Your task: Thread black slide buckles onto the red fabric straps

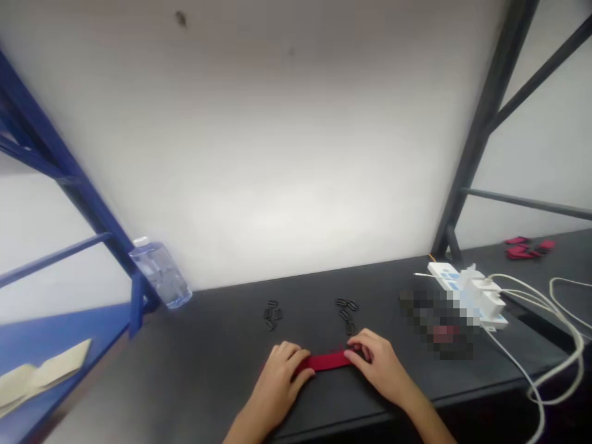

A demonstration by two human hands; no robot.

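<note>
Red strap (pixel 326 361) lies flat on the black table (pixel 208 357) at the bottom middle of the frame, its long side running left to right. The left hand (pixel 277 382) and the right hand (pixel 377 367) each hold one end, with fingers closed on it. Two small piles of black rings (pixel 272 314) sit just above it. No ring looks to be on the strap.

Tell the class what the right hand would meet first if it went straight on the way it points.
The right hand would meet the red strap first, its fingers already on it; past that, probably the black plastic rings, though depth is unclear.
</note>
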